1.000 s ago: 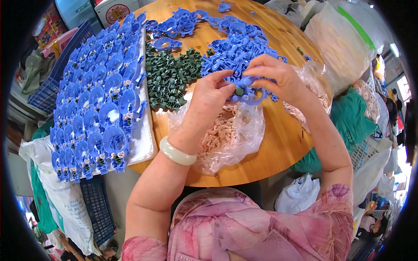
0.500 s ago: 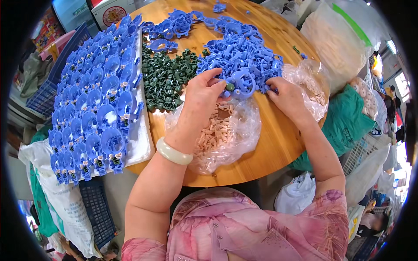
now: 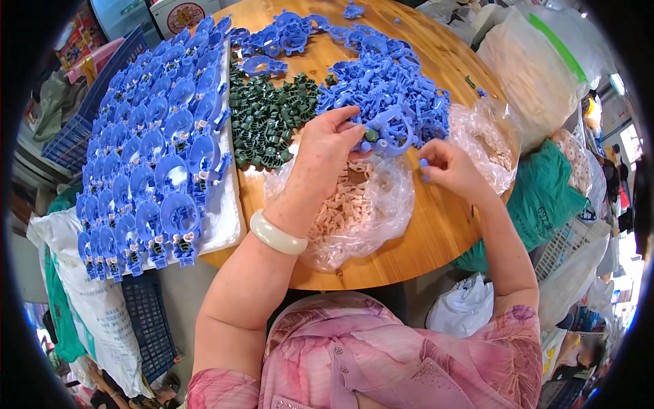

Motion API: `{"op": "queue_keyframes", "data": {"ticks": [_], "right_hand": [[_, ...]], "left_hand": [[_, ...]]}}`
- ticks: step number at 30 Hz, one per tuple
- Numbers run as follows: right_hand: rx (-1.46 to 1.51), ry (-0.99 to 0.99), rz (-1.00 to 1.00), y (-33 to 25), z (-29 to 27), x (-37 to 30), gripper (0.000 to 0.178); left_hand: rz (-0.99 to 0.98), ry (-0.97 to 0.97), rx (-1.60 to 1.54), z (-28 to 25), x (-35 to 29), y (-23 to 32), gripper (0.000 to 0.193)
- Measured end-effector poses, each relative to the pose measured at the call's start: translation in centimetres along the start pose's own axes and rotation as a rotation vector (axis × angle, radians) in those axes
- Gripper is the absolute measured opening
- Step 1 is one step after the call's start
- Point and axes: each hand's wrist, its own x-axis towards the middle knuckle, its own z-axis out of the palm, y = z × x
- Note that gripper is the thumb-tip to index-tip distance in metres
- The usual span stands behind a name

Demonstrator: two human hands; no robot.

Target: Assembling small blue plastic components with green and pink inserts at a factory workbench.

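I'm seeing a change on the right: half a second ago the right hand (image 3: 449,167) was reaching into the edge of the blue pile (image 3: 381,78), and now it is sitting clear of it, its grip narrowing on a small blue piece (image 3: 424,163). I'm reading that as the work standing between two parts, with nothing joining yet. My left hand (image 3: 332,140) is keeping a narrow pinch on the blue ring (image 3: 393,148), which is hanging just above the table (image 3: 436,225), near the clear bag (image 3: 396,194). The ring is showing its round opening, with a dark green piece (image 3: 371,135) sitting beside the fingertips.
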Motion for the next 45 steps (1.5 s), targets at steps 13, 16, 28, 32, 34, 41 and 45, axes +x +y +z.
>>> {"op": "queue_keyframes", "data": {"ticks": [13, 16, 28, 32, 34, 41, 45], "right_hand": [[0.047, 0.141, -0.161, -0.6, 0.2, -1.3, 0.022], [0.035, 0.202, -0.217, -1.7, 0.1, -1.8, 0.021], [-0.343, 0.35, -0.658, -7.1, 1.8, -0.8, 0.023], [-0.567, 0.334, -0.789, -7.8, 2.3, 0.4, 0.022], [-0.604, 0.319, -0.837, -8.0, 2.5, 0.6, 0.022], [-0.637, 0.32, -0.796, -8.1, 2.9, 0.7, 0.021], [-0.637, 0.333, -0.759, -8.2, 3.1, 0.5, 0.021]], "left_hand": [[0.008, 0.006, -0.048, -0.1, 0.0, -0.1, 0.041], [0.004, 0.01, -0.038, 0.0, -0.1, -0.1, 0.041], [-0.003, -0.007, -0.012, 0.2, -0.2, -0.2, 0.035], [-0.01, -0.011, -0.023, -0.1, -0.2, -0.2, 0.035], [-0.02, -0.028, -0.02, -0.1, -0.2, -0.2, 0.035], [-0.021, -0.012, -0.006, -0.1, 0.0, -0.3, 0.036], [-0.016, -0.001, -0.013, 0.1, -0.2, -0.4, 0.036]]}}
